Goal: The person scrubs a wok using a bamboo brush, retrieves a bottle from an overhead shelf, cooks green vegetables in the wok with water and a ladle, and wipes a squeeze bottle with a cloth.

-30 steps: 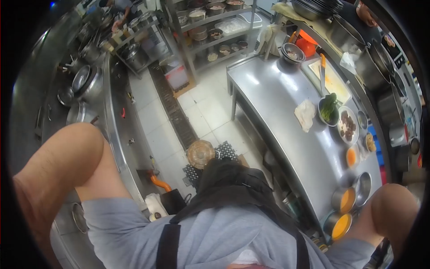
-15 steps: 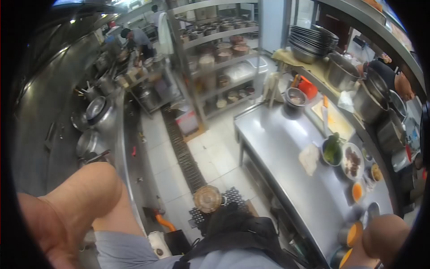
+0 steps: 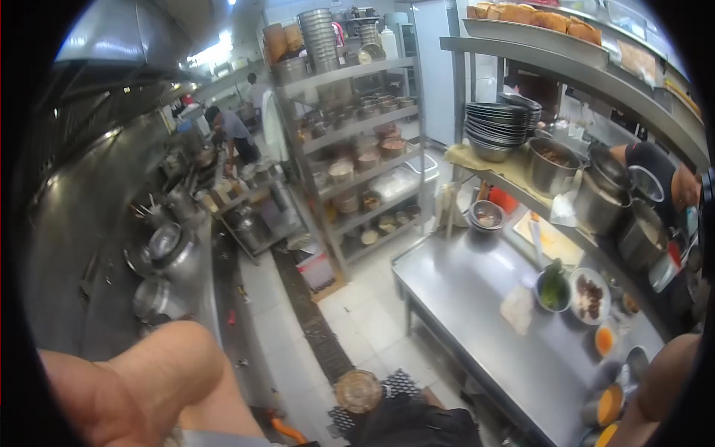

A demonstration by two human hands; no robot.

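Two bare arms bend up at the sides of the view, and no fingers show on either. The left hand (image 3: 82, 391) appears only as a palm and wrist at the lower left edge; its fingers are cut off, so I cannot tell whether they are apart, together or clamped on something. The right hand is out of view beyond the right arm (image 3: 666, 384), its fingers equally impossible to read. Both arms seem raised to keep the hands up near the head rather than down at the worktable (image 3: 462, 283). Past the left palm, on the side away from the cut-off fingers, a metal pot (image 3: 153, 298) sits at the range, probably parked there to be near the heat. Nearest the right arm, and so closest to where those unseen fingers belong, an orange-filled metal bowl (image 3: 593, 410) stands with another metal bowl (image 3: 637, 361) just beside it, likely grouped for easy reach. Farther from the fingers, leafy greens (image 3: 553, 287) and a white plate (image 3: 576, 304) of dark chunks sit side by side, each food in its own vessel, presumably to keep them separate.
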